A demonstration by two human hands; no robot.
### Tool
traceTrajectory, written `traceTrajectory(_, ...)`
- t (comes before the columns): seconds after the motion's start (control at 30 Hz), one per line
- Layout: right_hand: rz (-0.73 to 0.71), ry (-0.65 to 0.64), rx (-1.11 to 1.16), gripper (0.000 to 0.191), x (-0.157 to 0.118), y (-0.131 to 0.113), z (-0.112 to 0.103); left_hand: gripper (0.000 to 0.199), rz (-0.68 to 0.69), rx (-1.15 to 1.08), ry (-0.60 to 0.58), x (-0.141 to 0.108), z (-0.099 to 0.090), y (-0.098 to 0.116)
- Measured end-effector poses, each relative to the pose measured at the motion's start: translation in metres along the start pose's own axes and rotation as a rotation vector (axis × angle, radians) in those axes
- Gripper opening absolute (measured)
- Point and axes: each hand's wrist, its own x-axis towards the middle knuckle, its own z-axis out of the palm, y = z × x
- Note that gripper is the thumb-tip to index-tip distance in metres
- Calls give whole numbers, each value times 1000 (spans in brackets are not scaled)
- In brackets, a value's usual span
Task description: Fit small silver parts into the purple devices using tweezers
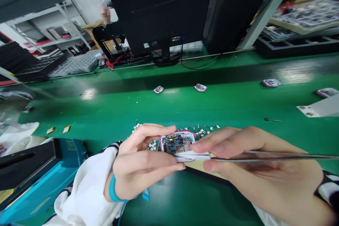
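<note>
In my left hand (144, 157) is a small device housing (182, 135) with a pinkish-purple rim, gripped by its edges between thumb and fingers. Its inside faces up and shows a circuit board (173, 145). My right hand (246, 159) is closed around a pair of metal tweezers (278, 156) with white-covered tips. Those tips (192, 154) lie over the near edge of the housing, close to my left thumb. A right fingertip rests at the housing's right side. Whether the tweezers pinch a part cannot be made out.
Small white pieces with dark leads (202, 132) lie scattered behind my hands. Similar open housings (200, 87) sit farther back on the green table (111, 102). A blue bin (34, 197) stands at the left, near two yellow battery-like packs (66, 129). A monitor (164, 10) stands behind.
</note>
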Motion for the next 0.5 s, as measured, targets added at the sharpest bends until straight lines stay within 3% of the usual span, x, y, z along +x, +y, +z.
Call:
traceTrajectory(0.1, 49, 20, -5, 27, -1, -2, 2, 22, -7, -5, 6, 2, 1, 0)
traceTrajectory(0.3, -44, -12, -21, 22, -1, 4, -3, 19, 2, 53, 18, 6, 0, 0)
traceTrajectory(0.5, -8, -249, 20, 12, 3, -8, -12, 20, 4, 151, 29, 7, -3, 4)
